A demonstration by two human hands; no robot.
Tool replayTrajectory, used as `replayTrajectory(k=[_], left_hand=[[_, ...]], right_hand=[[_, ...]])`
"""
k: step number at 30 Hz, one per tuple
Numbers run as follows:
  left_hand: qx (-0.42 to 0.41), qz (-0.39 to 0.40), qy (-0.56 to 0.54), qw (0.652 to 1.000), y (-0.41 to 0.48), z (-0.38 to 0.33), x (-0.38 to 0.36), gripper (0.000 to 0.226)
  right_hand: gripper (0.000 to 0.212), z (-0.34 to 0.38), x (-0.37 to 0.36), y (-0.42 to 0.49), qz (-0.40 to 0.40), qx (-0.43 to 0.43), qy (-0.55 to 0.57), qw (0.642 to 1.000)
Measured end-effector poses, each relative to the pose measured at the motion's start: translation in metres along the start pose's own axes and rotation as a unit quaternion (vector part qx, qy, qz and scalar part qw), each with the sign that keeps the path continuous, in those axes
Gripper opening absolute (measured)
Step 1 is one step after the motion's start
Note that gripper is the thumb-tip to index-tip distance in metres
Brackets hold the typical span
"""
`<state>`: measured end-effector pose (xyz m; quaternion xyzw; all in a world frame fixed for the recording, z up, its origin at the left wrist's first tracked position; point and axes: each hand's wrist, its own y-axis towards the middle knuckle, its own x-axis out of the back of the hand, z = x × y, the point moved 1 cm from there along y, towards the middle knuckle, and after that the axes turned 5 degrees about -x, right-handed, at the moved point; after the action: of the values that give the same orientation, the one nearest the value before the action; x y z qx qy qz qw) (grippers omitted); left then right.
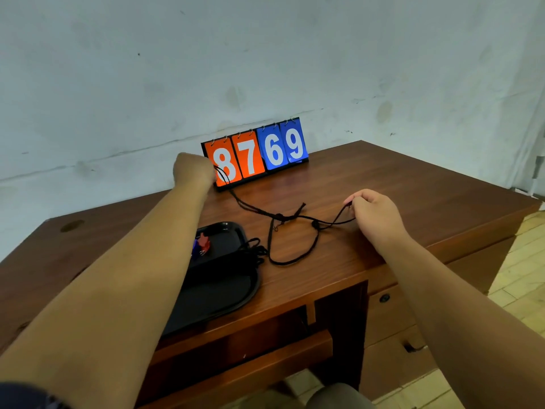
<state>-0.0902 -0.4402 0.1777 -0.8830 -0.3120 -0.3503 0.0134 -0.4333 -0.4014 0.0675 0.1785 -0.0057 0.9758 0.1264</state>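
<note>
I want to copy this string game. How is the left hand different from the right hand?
The left hand reaches far back, beside the orange 8 on the scoreboard; the right hand is nearer, over the right side of the desk. The left hand curls its whole grip round the black cord; the right hand only pinches it. Both hold the same black cord, which sags onto the desk between them.
</note>
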Motion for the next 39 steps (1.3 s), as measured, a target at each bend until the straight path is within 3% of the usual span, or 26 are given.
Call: replayTrajectory(k=[5, 11, 13, 16, 18, 25, 30, 35, 39], left_hand=[[-0.103, 0.1, 0.134, 0.981, -0.029, 0.005, -0.036, 0.037], [-0.243, 0.308, 0.213, 0.895, -0.061, 0.002, -0.068, 0.022], [-0.253, 0.326, 0.246, 0.877, -0.064, 0.003, -0.076, 0.025], [-0.252, 0.305, 0.263, 0.88, -0.062, 0.005, -0.084, 0.023], [-0.253, 0.296, 0.254, 0.885, -0.062, 0.007, -0.086, 0.02], [-0.218, 0.229, 0.116, 0.942, -0.048, 0.01, -0.074, 0.015], [-0.119, 0.118, 0.004, 0.986, -0.018, 0.017, -0.066, 0.024], [-0.074, 0.08, 0.138, 0.984, -0.007, 0.027, -0.065, 0.023], [-0.125, 0.08, 0.197, 0.969, -0.03, 0.022, -0.075, 0.04]], right_hand=[[0.034, 0.001, 0.0, -0.003, 0.012, -0.001, 0.0, 1.0], [0.018, -0.002, -0.003, 0.001, 0.054, 0.094, -0.078, 0.991], [0.029, -0.005, -0.007, 0.003, 0.08, 0.131, -0.149, 0.977], [0.057, -0.002, -0.012, -0.001, 0.102, 0.171, -0.299, 0.933], [0.063, 0.002, -0.016, -0.002, 0.111, 0.181, -0.35, 0.912], [0.014, 0.0, -0.018, 0.004, 0.076, 0.158, -0.353, 0.919], [0.03, -0.006, -0.019, 0.008, -0.02, 0.105, -0.373, 0.922], [0.033, -0.006, -0.017, 0.008, -0.056, 0.104, -0.365, 0.923], [0.024, -0.007, -0.014, 0.008, -0.042, 0.13, -0.318, 0.938]])
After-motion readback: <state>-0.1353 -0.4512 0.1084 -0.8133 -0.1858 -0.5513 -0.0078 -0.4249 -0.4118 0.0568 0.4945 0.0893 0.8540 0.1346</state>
